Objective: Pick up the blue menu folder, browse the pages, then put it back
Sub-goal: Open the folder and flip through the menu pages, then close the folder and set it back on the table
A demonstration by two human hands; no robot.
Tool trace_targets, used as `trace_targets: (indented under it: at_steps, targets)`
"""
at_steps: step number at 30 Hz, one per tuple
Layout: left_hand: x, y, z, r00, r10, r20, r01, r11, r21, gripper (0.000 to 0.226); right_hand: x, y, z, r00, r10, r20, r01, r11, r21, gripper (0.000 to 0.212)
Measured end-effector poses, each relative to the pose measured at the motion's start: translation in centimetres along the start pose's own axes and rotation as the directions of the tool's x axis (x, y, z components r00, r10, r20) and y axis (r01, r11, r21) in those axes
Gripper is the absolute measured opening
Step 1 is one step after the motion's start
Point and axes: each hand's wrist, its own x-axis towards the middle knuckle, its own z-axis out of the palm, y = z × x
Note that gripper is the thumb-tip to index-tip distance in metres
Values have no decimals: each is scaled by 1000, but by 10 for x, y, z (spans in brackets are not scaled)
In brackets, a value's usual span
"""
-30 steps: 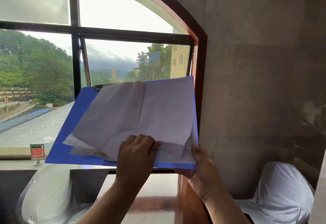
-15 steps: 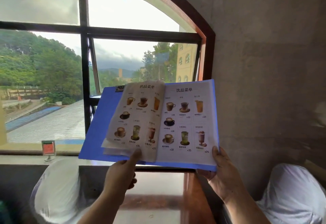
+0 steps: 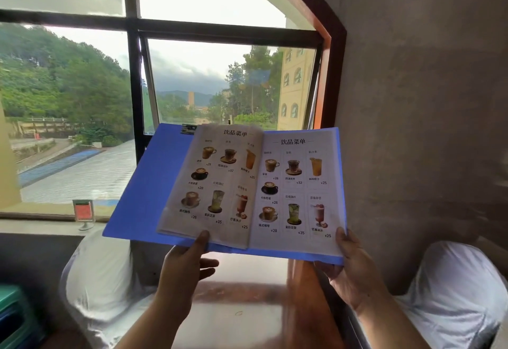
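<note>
Menu folder (image 3: 148, 183) now open on drinks pages; both hands (image 3: 354, 269) pinching bottom edge, left thumb moved onto page.

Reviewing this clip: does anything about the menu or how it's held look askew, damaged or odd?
Nothing is damaged or spilled. The blue menu folder is held open and tilted, its left side higher, by the left hand and right hand. The left pages bulge in a loose stack, and both facing pages show the same drinks.

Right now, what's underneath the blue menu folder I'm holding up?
Below the blue menu folder a glossy wooden table shows, with white-covered seats either side. Fingers of both hands sit under its lower edge, mostly hidden. The window sill behind it is covered.
</note>
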Motion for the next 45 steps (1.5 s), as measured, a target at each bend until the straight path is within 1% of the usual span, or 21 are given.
trace_targets:
  at_steps: [5, 8, 10, 14, 15, 17, 18, 20, 21, 22, 23, 24, 25, 26, 28, 29, 30, 33, 35, 42, 45]
  targets:
    - [0, -14, -10, 1000, -7, -28, 8, 999, 38, 26, -7, 10, -4, 997, 72, -27, -73, 997, -33, 45]
    - [-1, -27, -17, 999, -36, -31, 38, 998, 46, 30, -13, 17, -6, 993, 104, -53, -106, 993, -49, 43]
    - [-1, -33, -21, 998, -46, -33, 48, 998, 47, 32, -15, 22, -8, 991, 113, -69, -118, 991, -62, 37]
    - [-4, -40, -18, 998, 37, -52, -33, 996, 78, 16, -18, 33, -11, 988, 121, -95, -129, 987, -95, 30]
    - [-6, -39, -15, 997, 75, -33, -71, 991, 113, 17, -20, 35, -11, 986, 130, -105, -141, 985, -99, 30]
    - [-10, -37, -12, 984, 163, 68, -175, 948, 265, 28, -23, 42, -9, 979, 160, -127, -173, 980, -94, 30]
    - [-12, -35, -11, 971, 196, 135, -233, 901, 365, 39, -23, 46, -7, 975, 177, -132, -189, 978, -88, 29]
    - [-16, -32, -8, 918, 241, 313, -380, 761, 526, 66, -25, 54, 0, 971, 196, -137, -208, 975, -75, 26]
    - [-18, -31, -6, 888, 260, 380, -444, 701, 558, 78, -26, 57, 4, 974, 192, -124, -201, 977, -65, 22]
    - [-18, -30, -4, 866, 275, 418, -485, 668, 565, 84, -26, 59, 8, 979, 181, -93, -186, 981, -48, 17]
    - [-20, -26, -1, 870, 289, 401, -480, 684, 549, 80, -27, 59, 12, 982, 177, -67, -178, 984, -19, 11]
    - [-20, -21, 2, 900, 282, 333, -420, 769, 482, 69, -27, 58, 14, 983, 178, -49, -177, 984, 19, 5]
    - [-19, -17, 4, 933, 258, 250, -343, 844, 411, 59, -28, 57, 14, 984, 179, -23, -178, 983, 34, 7]
    - [-17, -15, 7, 954, 232, 188, -287, 886, 364, 54, -27, 55, 13, 984, 179, -3, -179, 983, 31, 19]
    - [-14, -11, 10, 965, 213, 152, -251, 915, 315, 35, -27, 49, 14, 981, 187, 51, -185, 982, -38, 47]
    - [-15, -10, 10, 965, 213, 151, -249, 922, 296, 29, -29, 44, 16, 978, 197, 70, -192, 979, -76, 55]
    - [-16, -8, 10, 967, 212, 144, -246, 926, 288, 27, -30, 39, 19, 977, 197, 81, -188, 976, -110, 57]
    - [-18, -6, 10, 968, 219, 125, -246, 925, 290, 24, -35, 25, 29, 985, 158, 69, -138, 963, -232, 33]
    - [-20, -5, 12, 967, 234, 104, -254, 927, 277, 24, -37, 20, 32, 990, 135, 45, -118, 956, -268, 29]
    - [-24, -4, 16, 960, 268, 86, -281, 922, 267, 24, -39, 17, 37, 993, 117, 1, -112, 951, -287, 29]
    - [-22, -9, 12, 969, 221, 115, -244, 933, 264, 22, -40, 18, 33, 992, 126, -8, -123, 947, -298, 28]
